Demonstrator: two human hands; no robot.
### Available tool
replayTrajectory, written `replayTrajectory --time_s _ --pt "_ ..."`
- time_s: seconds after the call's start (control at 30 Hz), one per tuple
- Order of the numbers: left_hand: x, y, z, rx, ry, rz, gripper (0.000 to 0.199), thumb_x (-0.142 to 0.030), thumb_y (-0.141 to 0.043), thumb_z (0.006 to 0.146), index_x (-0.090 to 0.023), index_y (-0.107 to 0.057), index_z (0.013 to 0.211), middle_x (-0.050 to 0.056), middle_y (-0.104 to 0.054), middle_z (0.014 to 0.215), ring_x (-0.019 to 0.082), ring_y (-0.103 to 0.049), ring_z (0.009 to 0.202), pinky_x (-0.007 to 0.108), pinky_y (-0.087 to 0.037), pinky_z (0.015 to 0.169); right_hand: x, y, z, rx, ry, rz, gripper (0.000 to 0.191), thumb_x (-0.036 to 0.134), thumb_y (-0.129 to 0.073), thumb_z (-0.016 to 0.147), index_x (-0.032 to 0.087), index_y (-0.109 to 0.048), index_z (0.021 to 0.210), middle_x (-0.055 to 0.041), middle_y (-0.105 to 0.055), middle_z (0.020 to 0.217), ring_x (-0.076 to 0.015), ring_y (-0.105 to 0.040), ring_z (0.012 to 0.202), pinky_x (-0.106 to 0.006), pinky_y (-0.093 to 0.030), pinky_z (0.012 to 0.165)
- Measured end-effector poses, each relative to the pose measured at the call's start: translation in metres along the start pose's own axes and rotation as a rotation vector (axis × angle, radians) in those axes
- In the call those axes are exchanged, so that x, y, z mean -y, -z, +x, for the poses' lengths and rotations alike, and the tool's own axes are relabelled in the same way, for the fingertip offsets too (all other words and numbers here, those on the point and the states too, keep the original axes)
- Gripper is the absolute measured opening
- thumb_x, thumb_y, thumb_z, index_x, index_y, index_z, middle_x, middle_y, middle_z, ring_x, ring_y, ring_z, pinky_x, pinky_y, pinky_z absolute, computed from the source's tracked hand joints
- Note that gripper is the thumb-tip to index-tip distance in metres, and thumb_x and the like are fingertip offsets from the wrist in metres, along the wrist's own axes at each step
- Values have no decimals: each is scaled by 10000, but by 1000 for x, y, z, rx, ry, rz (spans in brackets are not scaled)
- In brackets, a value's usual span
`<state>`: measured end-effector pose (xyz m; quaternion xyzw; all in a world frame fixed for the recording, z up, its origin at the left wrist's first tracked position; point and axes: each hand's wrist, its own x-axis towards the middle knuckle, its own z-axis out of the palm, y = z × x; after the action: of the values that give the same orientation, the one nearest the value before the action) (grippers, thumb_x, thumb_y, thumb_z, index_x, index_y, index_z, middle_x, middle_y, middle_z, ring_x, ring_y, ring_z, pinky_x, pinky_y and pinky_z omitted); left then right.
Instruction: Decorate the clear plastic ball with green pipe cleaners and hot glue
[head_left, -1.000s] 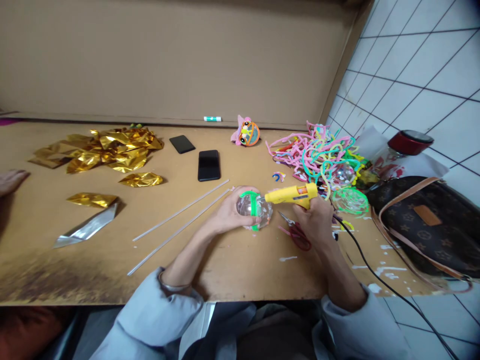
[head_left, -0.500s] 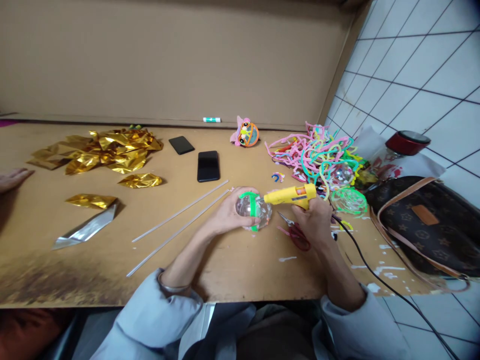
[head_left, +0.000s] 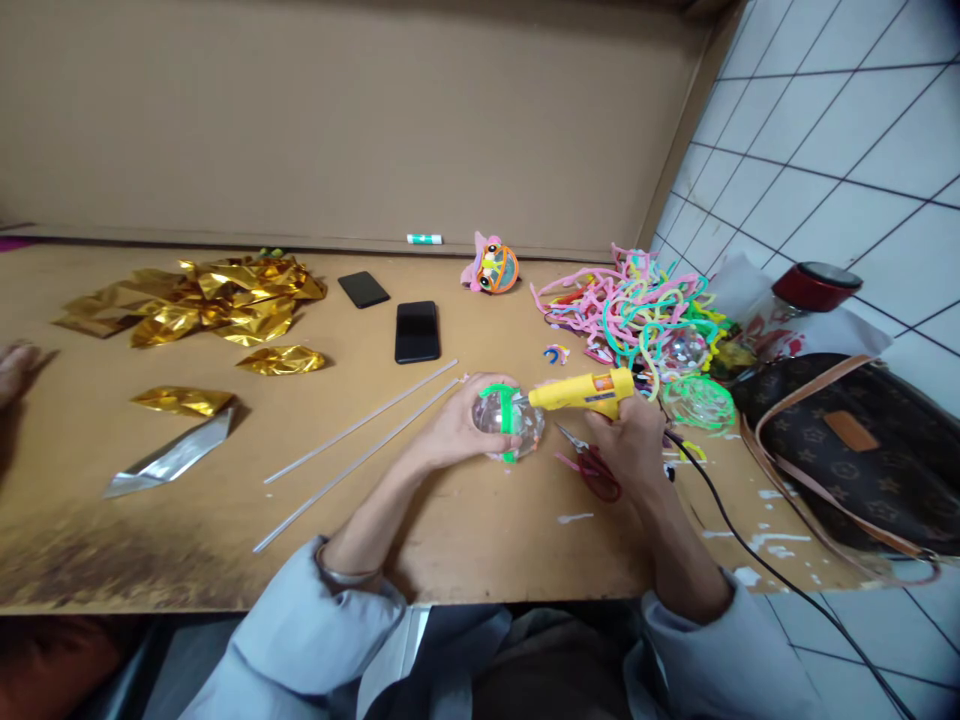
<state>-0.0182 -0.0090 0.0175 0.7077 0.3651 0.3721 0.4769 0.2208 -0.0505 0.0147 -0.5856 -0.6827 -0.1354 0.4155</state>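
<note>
My left hand (head_left: 459,425) is closed around a clear plastic ball (head_left: 529,430), its thumb over the front. A green pipe cleaner strip (head_left: 507,420) runs down the ball and bends along its top. In my right hand (head_left: 634,440) is a yellow glue gun (head_left: 581,391), gripped by the handle, its nozzle pointing left at the ball beside the strip. Whether the tip touches the ball I cannot tell. Red-handled scissors (head_left: 598,475) lie on the table just below the glue gun, partly beside my right hand.
Two glue sticks (head_left: 352,465) lie left of my left arm. Two phones (head_left: 417,332), gold foil (head_left: 225,300) and a decorated ball (head_left: 495,268) are farther back. Right are a pipe cleaner pile (head_left: 630,310), a brown bag (head_left: 862,450) and the cord (head_left: 739,530). Another person's hand (head_left: 16,370) shows far left.
My hands, the ball and the glue gun stay almost still. At the far left, the other person's hand has drawn back toward the edge of view and changed pose.
</note>
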Motion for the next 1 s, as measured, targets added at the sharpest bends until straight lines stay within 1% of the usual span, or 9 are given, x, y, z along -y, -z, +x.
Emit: replayTrajectory --time_s 0.1,0.27,0.43,0.7,0.87,1.0 --pt "-1 0 0 -2 8 -4 618 -282 -851 571 -211 -628 1143 44 -667 1034 253 -632 1012 380 -508 902 0 0 0 37 -44 -27 80 193 -522 754 211 -592 788 -13 -574 648 -183 -515 575 -278 -399 556" --pt "-1 0 0 2 9 1 618 -278 -848 574 -213 -626 1147 46 -664 1039 257 -631 1022 390 -507 911 -2 -2 -1 33 -59 -12 41 226 -524 755 224 -558 732 -13 -554 628 -187 -514 574 -286 -392 549" --pt "0 0 0 -2 3 16 626 -281 -855 573 -218 -627 1153 46 -664 1056 261 -633 1034 393 -508 919 -3 -5 -1 56 -124 -2 102 282 -540 748 247 -490 666 7 -505 580 -179 -478 537 -290 -373 519" --pt "-1 0 0 1 -5 18 623 -295 -852 576 -208 -625 1150 51 -662 1045 257 -626 1024 387 -498 911 -3 -4 -1 48 -123 9 148 272 -551 742 254 -443 641 12 -495 580 -172 -468 528 -289 -373 519" --pt "1 0 1 6 -16 10 619 -305 -850 575 -214 -626 1145 47 -664 1021 245 -629 976 385 -497 891 -3 -3 -1 59 -121 4 116 248 -563 752 244 -486 666 6 -515 597 -182 -496 549 -295 -389 535" --pt "2 0 1 7 -12 27 629 -316 -852 575 -221 -627 1154 43 -668 1031 244 -633 977 381 -500 893 -3 -2 -1 58 -111 4 72 247 -554 762 236 -531 694 -1 -528 601 -191 -505 572 -293 -401 541"
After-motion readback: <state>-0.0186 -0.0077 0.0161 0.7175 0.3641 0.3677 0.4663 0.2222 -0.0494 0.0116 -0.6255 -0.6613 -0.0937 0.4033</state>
